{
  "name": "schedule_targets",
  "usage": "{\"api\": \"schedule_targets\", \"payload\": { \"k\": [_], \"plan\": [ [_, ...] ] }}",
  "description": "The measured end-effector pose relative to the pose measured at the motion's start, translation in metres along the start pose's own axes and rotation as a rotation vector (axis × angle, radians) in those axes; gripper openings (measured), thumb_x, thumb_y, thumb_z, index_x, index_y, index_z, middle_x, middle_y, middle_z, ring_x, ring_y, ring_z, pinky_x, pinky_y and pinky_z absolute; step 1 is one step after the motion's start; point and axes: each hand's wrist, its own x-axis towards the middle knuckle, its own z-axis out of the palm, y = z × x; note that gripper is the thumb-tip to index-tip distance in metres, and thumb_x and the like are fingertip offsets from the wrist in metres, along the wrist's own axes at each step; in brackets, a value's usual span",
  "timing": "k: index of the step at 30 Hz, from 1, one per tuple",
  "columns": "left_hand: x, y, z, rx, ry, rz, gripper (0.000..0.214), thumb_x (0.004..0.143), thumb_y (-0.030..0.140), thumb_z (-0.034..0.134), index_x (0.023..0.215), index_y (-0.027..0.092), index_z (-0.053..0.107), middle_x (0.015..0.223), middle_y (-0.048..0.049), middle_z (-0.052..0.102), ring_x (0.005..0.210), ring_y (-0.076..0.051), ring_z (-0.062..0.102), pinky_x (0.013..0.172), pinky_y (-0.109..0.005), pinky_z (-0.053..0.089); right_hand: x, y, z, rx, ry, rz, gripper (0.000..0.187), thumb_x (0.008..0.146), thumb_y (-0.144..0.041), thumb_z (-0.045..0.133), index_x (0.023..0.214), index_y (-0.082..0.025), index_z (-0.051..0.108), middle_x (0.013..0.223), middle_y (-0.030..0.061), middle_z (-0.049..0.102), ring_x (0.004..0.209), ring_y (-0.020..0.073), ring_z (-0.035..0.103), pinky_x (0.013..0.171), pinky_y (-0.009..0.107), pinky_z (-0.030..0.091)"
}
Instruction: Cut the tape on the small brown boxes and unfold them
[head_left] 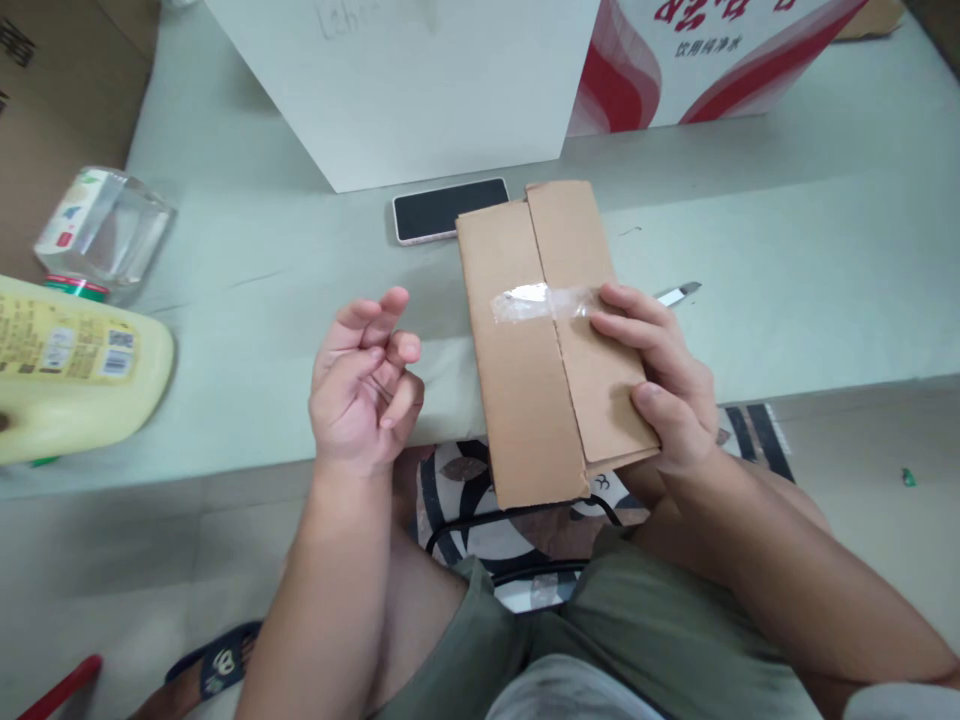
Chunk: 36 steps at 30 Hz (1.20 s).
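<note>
A small brown cardboard box point(517, 400) is tilted over the table's front edge. A strip of clear tape point(521, 301) crosses the seam between its flaps. My right hand point(667, 375) grips the box by its right side, fingers on the top face near the end of the tape. To the left of the box, apart from it, my left hand point(367, 385) is raised palm up with loosely curled, separated fingers and nothing visible in them. Behind the right hand, a utility knife point(679, 294) lies on the table, partly hidden by the fingers.
A phone point(450, 210) lies behind the box, in front of a large white carton point(442, 90) and a red-and-white carton point(690, 70). At left are a clear bottle point(112, 230) and a yellow jug point(82, 370). The pale green table point(810, 250) ends above my lap.
</note>
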Motion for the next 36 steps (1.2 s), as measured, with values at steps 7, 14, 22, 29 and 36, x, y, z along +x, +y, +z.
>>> {"api": "schedule_targets", "payload": {
  "k": [7, 14, 22, 29, 36],
  "plan": [
    [-0.002, -0.003, 0.004, 0.053, -0.036, 0.0, 0.034, 0.073, 0.013, 0.075, 0.102, 0.031, 0.079, 0.129, -0.0032, 0.076, 0.086, -0.017, 0.072, 0.03, -0.013, 0.016, -0.001, 0.001, 0.0, 0.009, 0.001, -0.013, 0.046, 0.1, -0.052, 0.049, 0.143, -0.043, 0.062, 0.157, -0.0006, 0.056, 0.149, 0.0362, 0.05, 0.128, 0.067, 0.038],
    [-0.003, -0.007, 0.008, 0.053, -0.112, 0.034, 0.042, 0.067, 0.012, 0.082, 0.104, 0.032, 0.079, 0.126, -0.0026, 0.076, 0.083, -0.014, 0.066, 0.035, -0.013, 0.035, -0.001, 0.0, 0.001, 0.001, 0.002, 0.002, 0.046, 0.099, -0.051, 0.049, 0.143, -0.044, 0.062, 0.157, -0.0005, 0.057, 0.15, 0.0359, 0.05, 0.129, 0.066, 0.038],
    [-0.004, -0.007, 0.013, 0.028, -0.111, 0.042, 0.039, 0.063, 0.01, 0.082, 0.097, 0.03, 0.079, 0.112, -0.0012, 0.078, 0.076, -0.012, 0.061, 0.039, -0.014, 0.039, 0.0, 0.001, -0.001, -0.003, -0.001, -0.003, 0.046, 0.098, -0.05, 0.047, 0.14, -0.04, 0.064, 0.157, -0.0006, 0.057, 0.15, 0.0354, 0.049, 0.13, 0.065, 0.035],
    [-0.006, -0.005, 0.019, 0.052, -0.021, 0.025, 0.038, 0.057, 0.009, 0.078, 0.09, 0.026, 0.075, 0.107, -0.0043, 0.077, 0.073, -0.014, 0.059, 0.036, -0.016, 0.033, -0.003, 0.0, 0.0, -0.063, 0.022, 0.057, 0.048, 0.096, -0.056, 0.047, 0.136, -0.038, 0.066, 0.157, -0.0015, 0.058, 0.152, 0.0367, 0.045, 0.131, 0.066, 0.034],
    [-0.006, -0.004, 0.022, 0.048, -0.048, 0.004, 0.03, 0.06, 0.008, 0.077, 0.084, 0.026, 0.072, 0.096, -0.0031, 0.073, 0.068, -0.012, 0.058, 0.035, -0.013, 0.031, -0.004, -0.001, 0.0, -0.067, 0.027, 0.078, 0.05, 0.096, -0.06, 0.047, 0.136, -0.038, 0.066, 0.157, -0.0004, 0.057, 0.154, 0.0377, 0.043, 0.132, 0.067, 0.031]
  ]
}}
